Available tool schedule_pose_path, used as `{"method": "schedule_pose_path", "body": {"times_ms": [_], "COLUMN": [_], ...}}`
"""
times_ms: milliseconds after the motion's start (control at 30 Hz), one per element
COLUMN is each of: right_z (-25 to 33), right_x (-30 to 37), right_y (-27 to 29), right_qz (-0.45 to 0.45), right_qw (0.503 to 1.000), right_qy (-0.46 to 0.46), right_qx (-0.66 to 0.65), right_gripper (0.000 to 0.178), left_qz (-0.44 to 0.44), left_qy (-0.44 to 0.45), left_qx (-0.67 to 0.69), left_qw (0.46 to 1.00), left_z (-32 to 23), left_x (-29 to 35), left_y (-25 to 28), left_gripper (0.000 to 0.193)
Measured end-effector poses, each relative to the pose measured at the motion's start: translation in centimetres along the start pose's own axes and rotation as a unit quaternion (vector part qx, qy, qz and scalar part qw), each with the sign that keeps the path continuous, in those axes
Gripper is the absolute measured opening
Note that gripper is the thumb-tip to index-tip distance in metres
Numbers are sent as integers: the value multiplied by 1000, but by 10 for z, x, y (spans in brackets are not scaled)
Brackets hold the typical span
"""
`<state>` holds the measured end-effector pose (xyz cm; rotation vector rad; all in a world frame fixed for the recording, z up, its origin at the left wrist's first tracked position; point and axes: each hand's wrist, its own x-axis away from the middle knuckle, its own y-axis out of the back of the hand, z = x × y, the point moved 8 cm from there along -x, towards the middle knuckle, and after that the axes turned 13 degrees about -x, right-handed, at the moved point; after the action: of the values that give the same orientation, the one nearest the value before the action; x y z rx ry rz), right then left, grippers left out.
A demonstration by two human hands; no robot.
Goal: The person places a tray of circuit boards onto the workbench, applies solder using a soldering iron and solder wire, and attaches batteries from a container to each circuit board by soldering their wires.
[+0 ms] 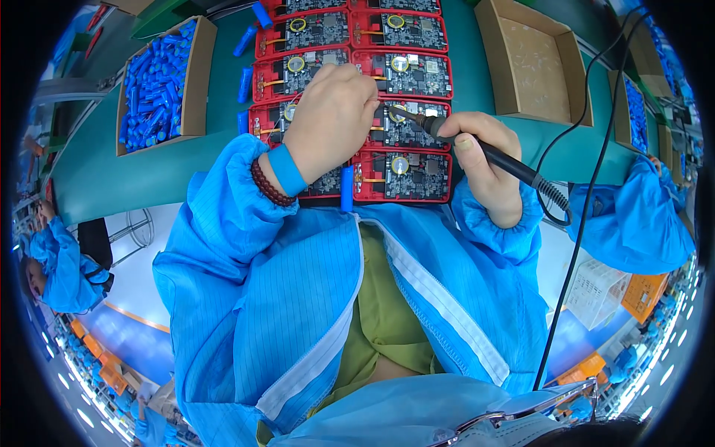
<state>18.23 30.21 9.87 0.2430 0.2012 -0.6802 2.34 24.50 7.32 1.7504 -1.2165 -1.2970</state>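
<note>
My right hand (491, 167) grips a black soldering iron (514, 165) like a pen. Its tip points left, over a circuit board (417, 123) in a red plastic case. My left hand (328, 112) hovers above the neighbouring case, fingertips pinched close to the iron's tip; what they hold, if anything, is too small to make out. Red cases with dark boards and round coin cells stand in two columns under both hands. One blue cylindrical cell (347, 188) lies between the nearest cases. The left hand hides part of the boards below it.
At left, a cardboard box (195, 89) is heaped with blue cylindrical cells. More cells (244, 84) lie along the left column. On the right, another cardboard box (573, 82) holds small clear bits. Black cables (596, 171) hang at right. Co-workers in blue sit on both sides.
</note>
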Motion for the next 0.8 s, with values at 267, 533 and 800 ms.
{"method": "schedule_pose_path", "body": {"times_ms": [267, 533, 800], "right_z": [2, -4, -3], "right_x": [4, 1, -2], "right_y": [9, 4, 1], "right_qz": [-42, -19, -8], "right_qw": [999, 1000, 1000], "right_qy": [7, -5, -5], "right_qx": [-30, -21, -12], "right_gripper": [18, 15, 15], "left_qz": [7, 7, 13], "left_qy": [-2, -8, -7], "left_qx": [-13, -13, -24], "left_qw": [1000, 1000, 1000], "left_z": [-1, -3, -3], "left_x": [1, 0, 1], "left_y": [-1, -1, -3], "left_gripper": [7, 7, 6]}}
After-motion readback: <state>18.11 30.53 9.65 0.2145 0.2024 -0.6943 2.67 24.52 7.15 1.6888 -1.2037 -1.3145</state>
